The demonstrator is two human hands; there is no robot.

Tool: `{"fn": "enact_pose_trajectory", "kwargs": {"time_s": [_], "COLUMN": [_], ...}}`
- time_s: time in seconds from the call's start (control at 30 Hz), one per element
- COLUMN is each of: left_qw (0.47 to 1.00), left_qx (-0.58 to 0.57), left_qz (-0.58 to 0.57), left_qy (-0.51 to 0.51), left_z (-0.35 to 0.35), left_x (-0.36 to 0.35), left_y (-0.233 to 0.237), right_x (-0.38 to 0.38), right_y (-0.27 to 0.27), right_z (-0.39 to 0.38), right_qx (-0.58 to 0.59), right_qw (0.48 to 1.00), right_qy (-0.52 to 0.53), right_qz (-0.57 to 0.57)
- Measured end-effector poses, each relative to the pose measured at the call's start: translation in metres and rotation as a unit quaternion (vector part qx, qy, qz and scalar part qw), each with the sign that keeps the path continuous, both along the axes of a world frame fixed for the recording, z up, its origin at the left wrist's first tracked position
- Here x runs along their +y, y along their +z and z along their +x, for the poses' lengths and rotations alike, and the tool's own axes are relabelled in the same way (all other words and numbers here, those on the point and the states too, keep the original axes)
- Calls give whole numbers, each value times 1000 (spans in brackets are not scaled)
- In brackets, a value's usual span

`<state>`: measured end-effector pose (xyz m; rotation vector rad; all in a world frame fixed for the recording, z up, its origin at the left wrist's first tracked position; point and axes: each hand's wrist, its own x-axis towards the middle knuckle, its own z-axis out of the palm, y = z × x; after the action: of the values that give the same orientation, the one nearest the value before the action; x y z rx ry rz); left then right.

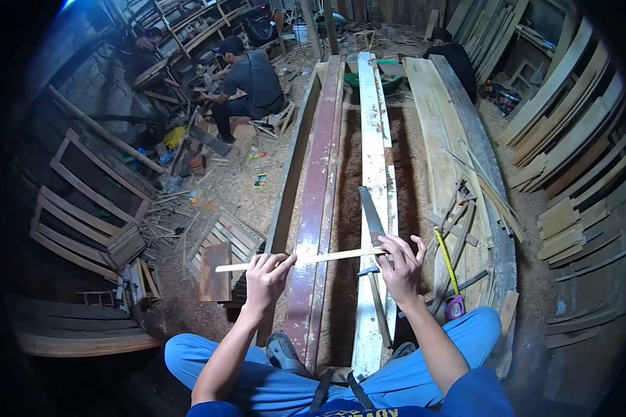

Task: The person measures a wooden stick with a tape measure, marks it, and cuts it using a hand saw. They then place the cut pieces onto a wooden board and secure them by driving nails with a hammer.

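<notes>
A thin pale wooden strip (337,256) spans from my left hand to my right, held nearly level above the long boards. My left hand (268,278) has its fingers closed around the strip, a little in from its left end. At the other end, my right hand (401,267) grips the strip, with some fingers raised. A saw blade (371,214) extends away just beyond my right hand; its handle end is hidden there. Below the strip a hammer (378,306) lies on the white board (368,351), its handle pointing toward me.
A maroon board (313,201) runs alongside the white one. To the right, a tape measure (455,307) lies partly extended on pale planks (431,125) among wood scraps. One person (254,83) sits at the far left, another (458,62) at the far right. Lumber (570,132) leans along the right wall.
</notes>
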<state>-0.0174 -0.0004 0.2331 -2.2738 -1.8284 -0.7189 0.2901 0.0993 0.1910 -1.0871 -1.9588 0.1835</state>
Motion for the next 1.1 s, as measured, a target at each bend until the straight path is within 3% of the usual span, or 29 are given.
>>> {"fn": "enact_pose_trajectory", "kwargs": {"time_s": [0.2,0.33,0.4,0.5,0.8,0.97,1.1], "left_qw": [995,991,986,986,994,996,996], "left_qx": [-39,-62,-86,-96,-40,-43,-62], "left_qz": [84,74,69,44,94,75,69], "left_qy": [-40,-95,-127,-127,30,28,11], "left_z": [9,29,40,38,-6,-10,-3], "left_x": [12,8,1,-5,4,4,8], "left_y": [-3,-19,-28,-28,-36,-49,-46], "right_x": [-26,-59,-71,-75,-35,-24,-22], "right_y": [10,2,9,8,-20,-44,-33], "right_z": [-3,-20,-25,-21,-15,-11,-10], "right_qx": [-120,-202,-150,-143,-59,-67,-74], "right_qw": [986,979,988,988,993,990,985], "right_qy": [-103,-19,31,16,19,58,61], "right_qz": [47,4,-17,-58,-98,-113,-142]}}
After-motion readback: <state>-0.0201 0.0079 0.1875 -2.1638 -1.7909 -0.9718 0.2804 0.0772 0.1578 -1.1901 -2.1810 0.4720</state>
